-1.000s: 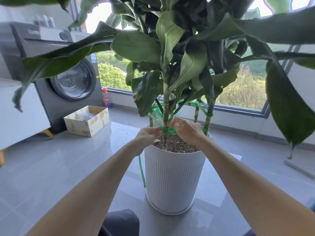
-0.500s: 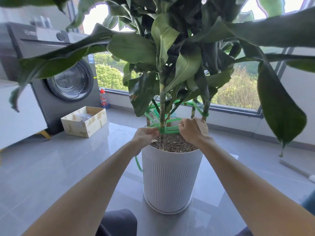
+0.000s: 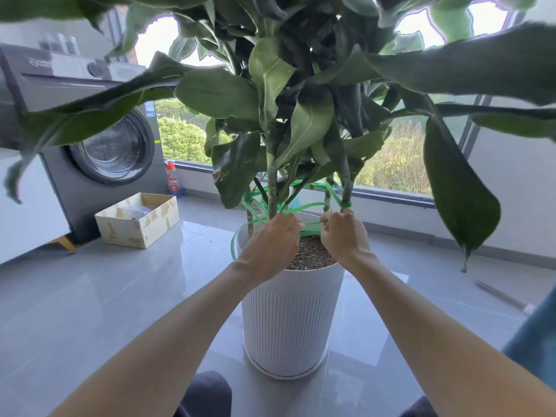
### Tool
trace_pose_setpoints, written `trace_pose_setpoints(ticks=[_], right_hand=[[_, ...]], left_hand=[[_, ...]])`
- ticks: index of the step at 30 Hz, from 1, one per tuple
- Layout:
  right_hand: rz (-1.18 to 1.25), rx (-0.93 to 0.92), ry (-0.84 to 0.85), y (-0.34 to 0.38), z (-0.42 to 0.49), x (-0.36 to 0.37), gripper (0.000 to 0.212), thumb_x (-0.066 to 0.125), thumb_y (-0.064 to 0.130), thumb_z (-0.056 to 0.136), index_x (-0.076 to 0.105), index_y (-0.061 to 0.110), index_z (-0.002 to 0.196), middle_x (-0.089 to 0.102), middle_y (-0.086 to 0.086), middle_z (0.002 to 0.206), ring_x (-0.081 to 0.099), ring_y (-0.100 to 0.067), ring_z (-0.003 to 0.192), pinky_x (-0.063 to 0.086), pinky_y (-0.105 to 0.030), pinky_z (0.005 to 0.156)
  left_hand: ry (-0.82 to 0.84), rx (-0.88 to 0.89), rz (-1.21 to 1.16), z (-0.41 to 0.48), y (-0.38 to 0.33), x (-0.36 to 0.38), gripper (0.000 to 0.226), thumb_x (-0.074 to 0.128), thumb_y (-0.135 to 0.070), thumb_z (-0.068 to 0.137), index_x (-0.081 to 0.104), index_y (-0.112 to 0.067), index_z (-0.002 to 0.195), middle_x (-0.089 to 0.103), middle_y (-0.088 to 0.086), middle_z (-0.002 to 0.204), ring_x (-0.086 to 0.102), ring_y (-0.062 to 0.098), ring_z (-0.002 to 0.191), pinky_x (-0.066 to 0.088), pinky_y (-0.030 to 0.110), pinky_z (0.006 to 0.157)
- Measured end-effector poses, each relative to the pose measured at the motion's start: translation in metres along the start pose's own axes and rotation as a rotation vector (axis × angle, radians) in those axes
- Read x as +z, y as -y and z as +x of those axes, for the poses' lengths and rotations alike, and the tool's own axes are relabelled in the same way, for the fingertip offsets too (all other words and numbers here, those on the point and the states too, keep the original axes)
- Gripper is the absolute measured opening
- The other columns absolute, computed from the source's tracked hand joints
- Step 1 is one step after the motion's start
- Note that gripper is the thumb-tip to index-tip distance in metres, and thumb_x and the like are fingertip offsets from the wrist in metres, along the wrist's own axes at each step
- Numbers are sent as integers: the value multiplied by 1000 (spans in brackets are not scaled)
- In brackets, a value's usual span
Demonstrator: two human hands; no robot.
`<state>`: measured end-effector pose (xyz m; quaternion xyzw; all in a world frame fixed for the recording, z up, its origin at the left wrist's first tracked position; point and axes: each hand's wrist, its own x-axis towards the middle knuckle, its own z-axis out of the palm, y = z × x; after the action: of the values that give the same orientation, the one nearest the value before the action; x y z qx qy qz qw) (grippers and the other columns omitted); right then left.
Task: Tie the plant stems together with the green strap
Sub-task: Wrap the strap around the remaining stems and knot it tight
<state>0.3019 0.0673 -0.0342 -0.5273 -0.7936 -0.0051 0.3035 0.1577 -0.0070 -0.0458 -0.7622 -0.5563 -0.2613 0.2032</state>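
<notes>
Open floor [image 3: 90, 311] rings the white pot [image 3: 288, 320] (cardboard box [image 3: 141, 219] well off to the left), and over its rim the left hand [image 3: 270, 245] and right hand [image 3: 343, 236] each pinch the green strap [image 3: 311, 228] looped round the plant stems [image 3: 272, 191].

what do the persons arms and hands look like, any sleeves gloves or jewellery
The left forearm and right forearm are bare, with no sleeve in view anywhere along them. The left hand and right hand wear no gloves. No watch, bracelet or ring shows on the sides facing the camera.
</notes>
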Motion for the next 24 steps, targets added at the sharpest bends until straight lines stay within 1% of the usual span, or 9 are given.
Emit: trace_pose_setpoints(ticks=[3,6,9,12,16,18,20,21,24], right_hand=[[95,31,-16,-7,0,1,35,52,1,85,67,11,114,68,-14,108,61,-29,102,50,-42,89],[134,58,0,-11,0,-1,39,53,-1,83,66,15,117,70,-8,109,61,-25,104,51,-39,88],[158,79,12,-15,1,0,43,51,-1,83,64,17,119,70,-2,111,57,-22,109,50,-38,89],[168,99,10,-16,2,2,43,48,1,84,64,19,119,69,3,112,52,-20,113,48,-36,88],[164,141,-34,-18,1,7,41,48,4,85,63,22,118,70,3,107,52,-20,112,48,-36,87],[221,225,-152,-16,-2,9,32,48,5,86,61,18,112,70,-3,99,56,-23,104,49,-35,80],[381,377,-268,-14,-1,10,18,47,6,90,55,12,104,66,-10,94,58,-26,93,48,-33,71],[472,467,-294,-13,1,10,13,46,6,91,51,10,102,63,-13,95,57,-28,90,47,-35,71],[725,670,-259,-15,11,18,8,42,10,91,40,10,98,56,-17,104,53,-33,99,47,-45,87]], left_hand=[[62,-21,70,10,-9,19,42,43,-12,96,43,-3,137,46,8,138,38,20,129,29,31,113],[130,-134,43,18,-13,29,43,34,-16,100,35,-5,141,41,9,143,31,20,134,20,28,116],[124,-194,-67,24,-15,30,39,33,-13,100,42,-10,139,49,8,137,38,22,129,26,29,111],[107,-233,-146,29,-16,32,36,36,-6,98,53,-12,128,57,7,130,44,22,124,33,31,106],[152,-328,-202,36,-20,36,42,35,4,93,53,-9,128,52,4,133,42,21,125,32,31,104],[158,-367,-244,38,-21,37,45,33,7,91,52,-9,129,50,4,134,40,20,127,33,32,105],[166,-408,-276,42,-20,37,44,32,5,92,53,-9,127,51,6,134,41,21,127,34,32,103],[171,-425,-288,44,-20,37,43,31,4,93,53,-9,127,51,7,133,42,21,127,34,33,103],[184,-470,-322,48,-21,37,43,31,2,92,53,-8,128,52,10,132,44,23,125,34,34,103]])
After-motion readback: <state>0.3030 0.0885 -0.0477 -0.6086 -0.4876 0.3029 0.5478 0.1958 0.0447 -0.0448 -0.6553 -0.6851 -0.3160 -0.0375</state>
